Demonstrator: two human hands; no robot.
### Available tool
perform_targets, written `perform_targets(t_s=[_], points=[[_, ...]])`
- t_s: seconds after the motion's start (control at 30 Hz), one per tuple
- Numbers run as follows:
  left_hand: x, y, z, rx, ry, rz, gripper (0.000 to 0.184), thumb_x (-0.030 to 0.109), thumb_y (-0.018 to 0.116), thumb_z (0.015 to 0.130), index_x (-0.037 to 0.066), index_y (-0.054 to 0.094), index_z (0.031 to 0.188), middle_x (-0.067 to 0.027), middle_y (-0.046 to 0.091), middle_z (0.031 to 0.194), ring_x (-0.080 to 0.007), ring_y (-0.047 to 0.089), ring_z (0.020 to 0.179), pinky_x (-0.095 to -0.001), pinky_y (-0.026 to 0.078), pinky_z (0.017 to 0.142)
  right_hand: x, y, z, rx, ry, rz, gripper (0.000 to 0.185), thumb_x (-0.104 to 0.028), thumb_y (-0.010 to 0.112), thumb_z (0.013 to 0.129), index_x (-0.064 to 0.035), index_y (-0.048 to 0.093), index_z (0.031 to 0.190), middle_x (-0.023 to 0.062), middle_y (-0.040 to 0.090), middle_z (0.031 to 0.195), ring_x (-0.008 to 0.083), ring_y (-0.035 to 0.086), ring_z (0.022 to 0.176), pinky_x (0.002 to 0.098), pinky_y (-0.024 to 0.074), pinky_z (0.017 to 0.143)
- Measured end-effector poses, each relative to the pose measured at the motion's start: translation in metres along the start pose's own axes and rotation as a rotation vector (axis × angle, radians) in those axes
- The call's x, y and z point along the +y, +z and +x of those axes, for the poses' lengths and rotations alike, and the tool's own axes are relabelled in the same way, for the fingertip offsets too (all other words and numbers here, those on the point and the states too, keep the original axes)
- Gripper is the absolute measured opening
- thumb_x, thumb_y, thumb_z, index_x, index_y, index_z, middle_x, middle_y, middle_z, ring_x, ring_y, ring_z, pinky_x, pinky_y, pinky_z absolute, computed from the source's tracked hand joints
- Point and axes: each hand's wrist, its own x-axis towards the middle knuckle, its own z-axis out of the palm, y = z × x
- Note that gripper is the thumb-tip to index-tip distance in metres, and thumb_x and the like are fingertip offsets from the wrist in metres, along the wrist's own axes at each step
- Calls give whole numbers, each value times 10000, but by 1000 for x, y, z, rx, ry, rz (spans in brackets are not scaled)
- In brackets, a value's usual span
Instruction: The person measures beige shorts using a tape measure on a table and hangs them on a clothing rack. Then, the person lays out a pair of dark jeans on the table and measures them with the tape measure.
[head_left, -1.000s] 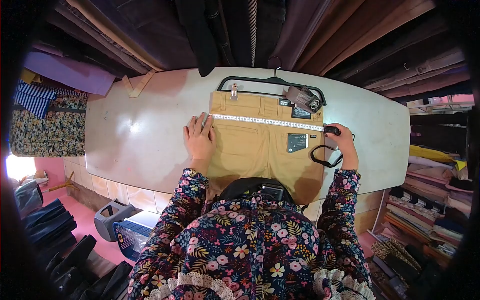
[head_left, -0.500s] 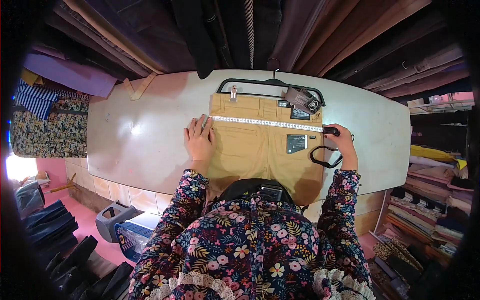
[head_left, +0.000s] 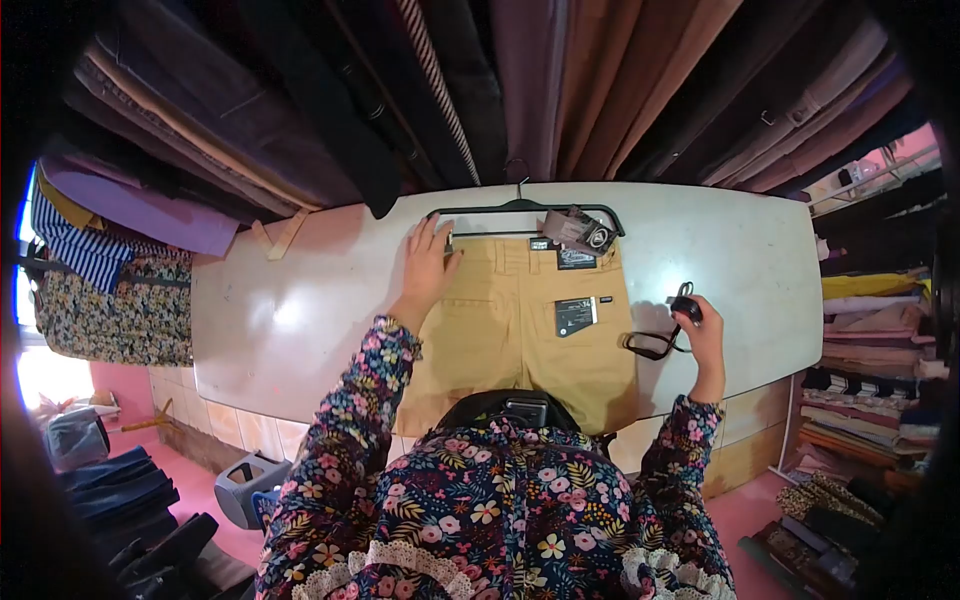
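Observation:
Tan trousers (head_left: pixel 480 340) lie on the white table, their waist clipped to a black hanger (head_left: pixel 520 206). My left hand (head_left: pixel 428 265) rests at the left corner of the waistband, its fingers stretched out over the hanger's left end and partly hiding the metal clip (head_left: pixel 449 243). In my right hand (head_left: pixel 706 335), held to the right of the trousers, is a small black tape measure (head_left: pixel 686 305) with a black strap (head_left: pixel 652 345) looping down from it. No white tape shows now. A dark patterned tag (head_left: pixel 580 232) hangs at the hanger's right side, and a black size label (head_left: pixel 575 316) sits on the back pocket.
Dark and brown garments (head_left: pixel 560 90) hang in a row behind the white table (head_left: pixel 300 320). Folded cloth stacks (head_left: pixel 860 370) stand on the right. A floral bag-like item (head_left: pixel 115 310) is at the left, with a grey plastic stool (head_left: pixel 248 490) below the table's front edge.
The white tape, stretched across the trousers before, is no longer visible. My left hand has moved up to the hanger's end; my right hand has moved right and down with the tape measure.

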Motion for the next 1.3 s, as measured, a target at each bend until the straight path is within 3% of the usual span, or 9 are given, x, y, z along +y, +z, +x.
perform_targets(t_s=[0.2, 0.33, 0.53, 0.7, 0.77, 0.83, 0.9, 0.97, 1.3], points=[[26, -2, 69, -347, 48, 178, 609, 393, 593, 859, 124, 414, 1375, -131, 477, 1301, -313, 411, 1244, -465, 330, 1039, 26, -48, -68, 58, 173, 244, 159, -45, 666, 797, 33, 625, 930, 29, 642, 814, 90, 578, 742, 236, 469, 689], [29, -21, 90, -280, 83, 285, 368, 426, 609, 847, 94, 679, 989, -113, 644, 986, -312, 552, 1066, -463, 451, 837, 33, -25, -109, -137, 294, 296, 179, -59, 690, 780, 20, 636, 931, 30, 650, 810, 83, 580, 749, 238, 472, 681], [65, -98, 98, -519, 331, 102, 351, 409, 603, 854, 75, 687, 918, -174, 663, 813, -361, 628, 800, -454, 493, 715, 42, 45, -131, -251, 230, 362, 302, -109, 757, 730, 20, 640, 977, 77, 606, 909, 168, 602, 811, 294, 492, 726], [94, -140, 87, -235, 406, 79, 315, 392, 611, 850, 91, 699, 880, -150, 666, 759, -344, 639, 744, -439, 502, 672, 37, 48, -125, -254, 148, 360, 302, -91, 756, 727, 30, 634, 976, 70, 604, 886, 174, 610, 733, 284, 497, 655], [106, -169, 83, -173, 346, -2, 256, 312, 634, 853, 62, 688, 850, -138, 649, 686, -259, 651, 613, -355, 492, 585, 25, 36, -123, -247, 198, 362, 283, -53, 734, 737, 35, 625, 983, 65, 605, 834, 149, 600, 616, 275, 490, 560], [114, -198, 76, -155, 295, -172, 222, 231, 643, 866, 12, 672, 865, -113, 633, 644, -155, 642, 542, -284, 463, 516, 25, 28, -121, 9, 128, 310, 269, -20, 693, 766, 33, 616, 1018, 69, 603, 789, 119, 594, 573, 266, 488, 508], [125, -222, 67, -92, 140, -353, 238, 256, 639, 872, 21, 675, 876, -114, 634, 639, -169, 641, 534, -292, 469, 517, 4, 15, -118, 322, 108, 364, 267, -51, 689, 785, 41, 612, 1023, 63, 605, 801, 124, 593, 578, 262, 501, 523], [137, -247, 54, -48, 18, -528, 222, 193, 579, 927, -23, 625, 907, -12, 572, 657, -92, 595, 522, -215, 438, 492, 9, -5, -114, 473, 17, 411, 245, -75, 677, 807, 48, 610, 1007, 55, 605, 801, 121, 589, 578, 260, 511, 538], [48, -175, -67, 209, -364, -1118, 276, 285, 457, 983, 45, 517, 859, 16, 417, 588, -140, 604, 544, -260, 478, 482, 21, -48, -118, 777, 31, 533, 196, -115, 652, 857, 30, 615, 985, 47, 609, 823, 107, 559, 579, 222, 453, 527]])
